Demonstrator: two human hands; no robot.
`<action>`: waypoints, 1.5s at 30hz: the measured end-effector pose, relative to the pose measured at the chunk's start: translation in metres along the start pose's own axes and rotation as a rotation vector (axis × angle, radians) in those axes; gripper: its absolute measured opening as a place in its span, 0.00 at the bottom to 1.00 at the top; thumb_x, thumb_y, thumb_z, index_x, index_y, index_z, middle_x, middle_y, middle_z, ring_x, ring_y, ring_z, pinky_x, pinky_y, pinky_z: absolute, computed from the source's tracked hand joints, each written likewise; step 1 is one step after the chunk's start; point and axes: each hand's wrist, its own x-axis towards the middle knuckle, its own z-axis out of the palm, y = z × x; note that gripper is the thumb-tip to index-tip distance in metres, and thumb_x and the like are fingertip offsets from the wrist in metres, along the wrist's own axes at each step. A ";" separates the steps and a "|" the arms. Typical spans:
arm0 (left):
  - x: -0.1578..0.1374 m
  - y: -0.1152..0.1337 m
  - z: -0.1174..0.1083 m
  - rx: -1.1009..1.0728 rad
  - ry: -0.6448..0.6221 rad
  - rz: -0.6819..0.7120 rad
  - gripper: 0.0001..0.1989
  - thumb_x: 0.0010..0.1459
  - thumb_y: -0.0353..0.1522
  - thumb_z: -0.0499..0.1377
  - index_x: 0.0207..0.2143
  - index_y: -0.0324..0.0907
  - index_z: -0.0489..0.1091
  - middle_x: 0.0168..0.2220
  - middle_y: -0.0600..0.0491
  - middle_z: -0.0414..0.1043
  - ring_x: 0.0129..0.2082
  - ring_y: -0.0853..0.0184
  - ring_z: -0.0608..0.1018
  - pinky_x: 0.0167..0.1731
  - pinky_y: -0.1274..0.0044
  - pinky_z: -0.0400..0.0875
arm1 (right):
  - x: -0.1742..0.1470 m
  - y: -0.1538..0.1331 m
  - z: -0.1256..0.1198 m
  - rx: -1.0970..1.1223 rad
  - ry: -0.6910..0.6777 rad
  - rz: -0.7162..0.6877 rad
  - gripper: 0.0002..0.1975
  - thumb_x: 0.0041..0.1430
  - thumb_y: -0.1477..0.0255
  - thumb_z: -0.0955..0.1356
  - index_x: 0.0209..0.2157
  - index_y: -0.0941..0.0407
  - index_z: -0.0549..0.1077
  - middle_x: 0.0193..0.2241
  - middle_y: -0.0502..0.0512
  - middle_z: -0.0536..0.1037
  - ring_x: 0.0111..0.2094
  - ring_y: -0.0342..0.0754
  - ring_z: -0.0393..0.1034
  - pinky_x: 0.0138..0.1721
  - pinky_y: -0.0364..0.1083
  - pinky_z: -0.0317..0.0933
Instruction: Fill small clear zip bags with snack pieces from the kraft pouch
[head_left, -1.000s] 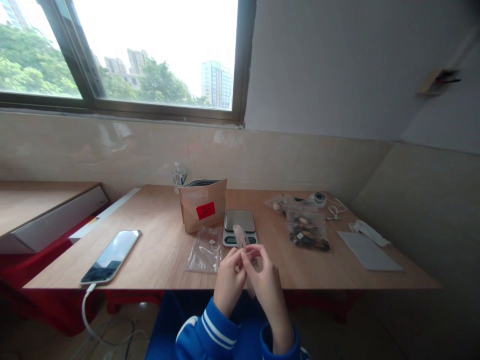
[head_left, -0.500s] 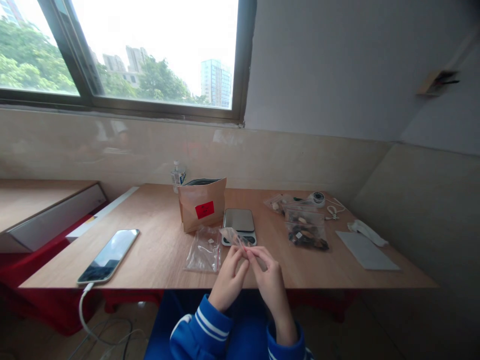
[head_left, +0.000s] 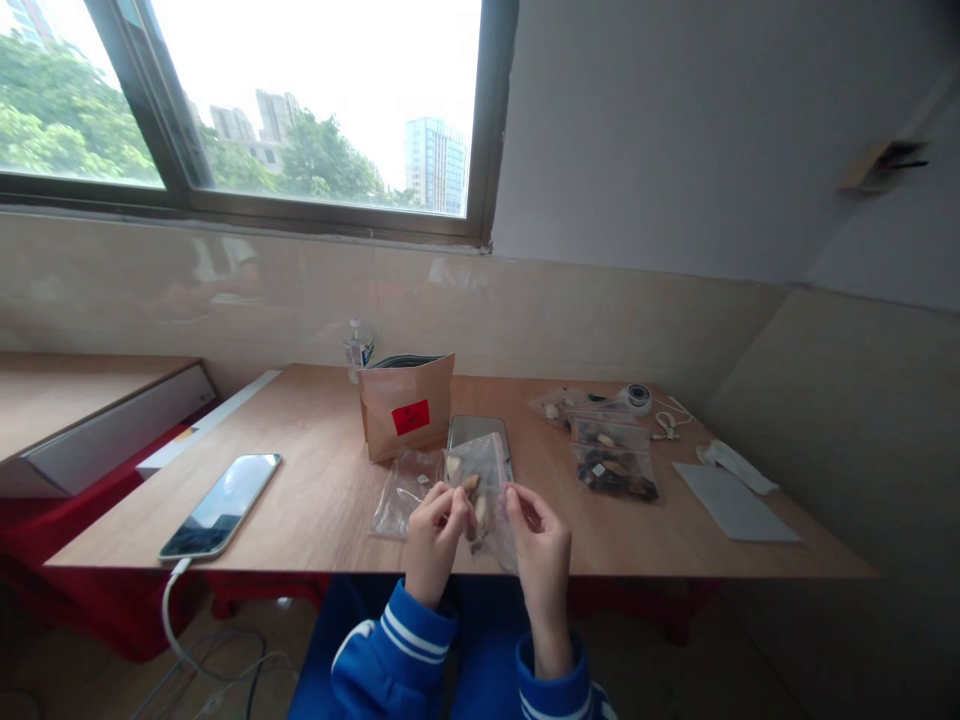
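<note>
Between my hands hangs a clear zip-lock bag (head_left: 486,465) with several pale and brown dried pieces inside. My left hand (head_left: 436,535) pinches its left side, and my right hand (head_left: 536,530) pinches the edge with the reddish zip strip. Behind the bag lies a kitchen scale (head_left: 480,430), partly covered by it. A second clear zip-lock bag (head_left: 396,500), which looks flat, lies on the table beside my left hand. A brown kraft pouch (head_left: 405,400) with a red label stands open at the top, left of the scale.
Several filled zip-lock bags (head_left: 615,465) lie on the right of the wooden table (head_left: 315,480), near a white tape roll (head_left: 637,398), a cable (head_left: 666,425) and a white sheet (head_left: 735,502). A charging phone (head_left: 221,507) lies at left. A plastic bottle (head_left: 358,350) stands behind the pouch.
My hands have moved apart, and the zip-lock bag between them has turned and spread, so its contents show. It now covers more of the scale.
</note>
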 end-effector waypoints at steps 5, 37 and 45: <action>-0.003 0.003 0.006 -0.148 -0.261 -0.124 0.22 0.60 0.47 0.48 0.24 0.39 0.65 0.20 0.55 0.63 0.20 0.72 0.67 0.18 0.81 0.60 | -0.002 -0.002 0.005 0.115 -0.127 0.048 0.17 0.51 0.58 0.70 0.33 0.59 0.76 0.27 0.56 0.79 0.27 0.49 0.73 0.28 0.44 0.68; -0.003 -0.010 0.008 -0.144 -0.305 -0.199 0.21 0.58 0.47 0.48 0.24 0.40 0.62 0.18 0.58 0.60 0.16 0.72 0.66 0.14 0.82 0.60 | -0.005 -0.003 -0.002 0.194 -0.382 0.088 0.13 0.53 0.61 0.70 0.30 0.59 0.75 0.24 0.52 0.76 0.27 0.45 0.71 0.30 0.43 0.66; -0.003 -0.008 0.007 -0.014 -0.205 -0.148 0.21 0.59 0.43 0.49 0.18 0.41 0.59 0.15 0.57 0.60 0.16 0.74 0.63 0.18 0.81 0.57 | 0.015 0.028 -0.033 0.146 0.259 0.031 0.19 0.47 0.55 0.71 0.27 0.58 0.69 0.21 0.49 0.74 0.22 0.43 0.67 0.26 0.42 0.63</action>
